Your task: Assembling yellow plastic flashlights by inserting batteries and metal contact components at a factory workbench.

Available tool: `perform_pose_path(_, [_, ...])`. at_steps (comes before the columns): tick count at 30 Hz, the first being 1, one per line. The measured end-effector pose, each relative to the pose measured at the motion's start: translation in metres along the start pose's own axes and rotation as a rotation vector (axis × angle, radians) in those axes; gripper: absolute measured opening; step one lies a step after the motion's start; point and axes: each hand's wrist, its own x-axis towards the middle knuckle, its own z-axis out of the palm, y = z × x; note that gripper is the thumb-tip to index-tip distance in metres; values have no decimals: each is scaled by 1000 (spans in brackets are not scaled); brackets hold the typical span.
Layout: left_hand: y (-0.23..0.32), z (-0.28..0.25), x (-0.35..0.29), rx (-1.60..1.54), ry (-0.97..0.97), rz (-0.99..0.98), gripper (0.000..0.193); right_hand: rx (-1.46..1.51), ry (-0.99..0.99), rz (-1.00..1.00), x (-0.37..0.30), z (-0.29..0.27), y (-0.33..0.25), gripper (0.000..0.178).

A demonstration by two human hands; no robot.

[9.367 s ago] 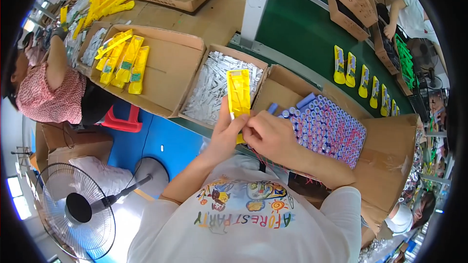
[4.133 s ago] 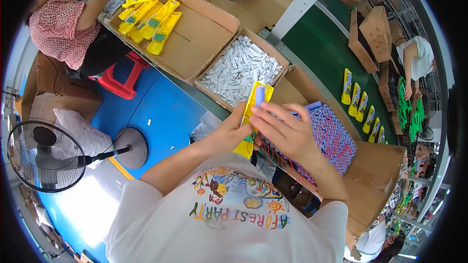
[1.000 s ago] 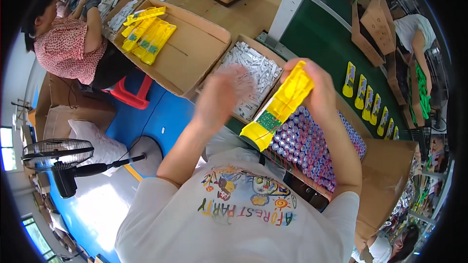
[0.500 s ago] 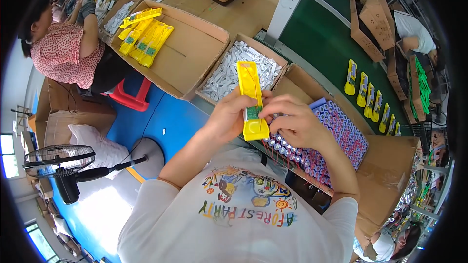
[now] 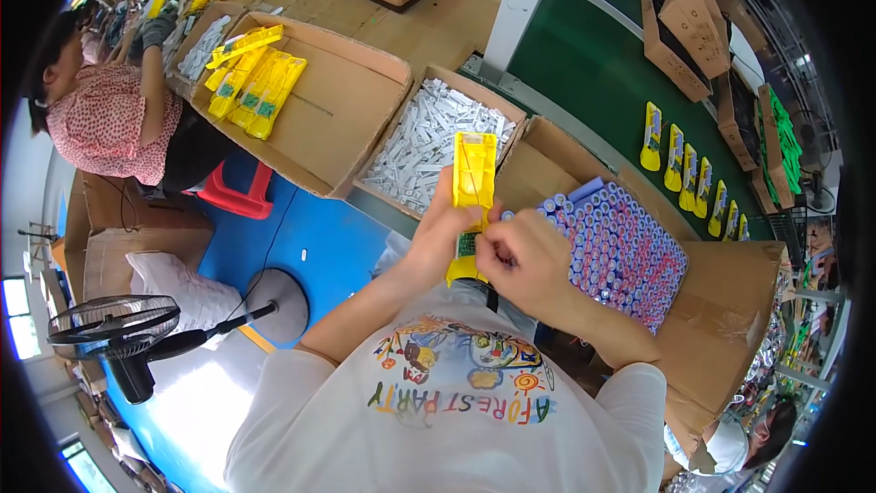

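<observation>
At frame centre, the left hand (image 5: 436, 242) clasps a long yellow plastic casing (image 5: 474, 184) upright by its edge. The right hand (image 5: 525, 260) pinches at its lower end, possibly a small green board there. The casing looks light and stiff, best held along its sides.
</observation>
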Motion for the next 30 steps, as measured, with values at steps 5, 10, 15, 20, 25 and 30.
perform_pose_path(5, [12, -1, -9, 8, -103, -16, 47, 21, -274, 159, 2, -23, 49, 17])
perform_pose_path(10, [17, -13, -16, 31, -194, -12, 55, -122, -599, 116, -12, -30, 57, 30])
perform_pose_path(15, [12, -18, -24, 74, -248, -134, 53, -326, -182, -126, -9, -38, 31, 35])
perform_pose_path(20, [2, -15, -29, 116, -257, -195, 61, -370, -304, -365, 1, -32, -4, 36])
perform_pose_path(25, [6, -18, -27, 163, -242, -173, 62, -327, -298, -338, 0, -18, -6, 37])
perform_pose_path(30, [2, -15, -20, 375, -197, 50, 68, 76, -253, -48, 18, -21, -6, 35])
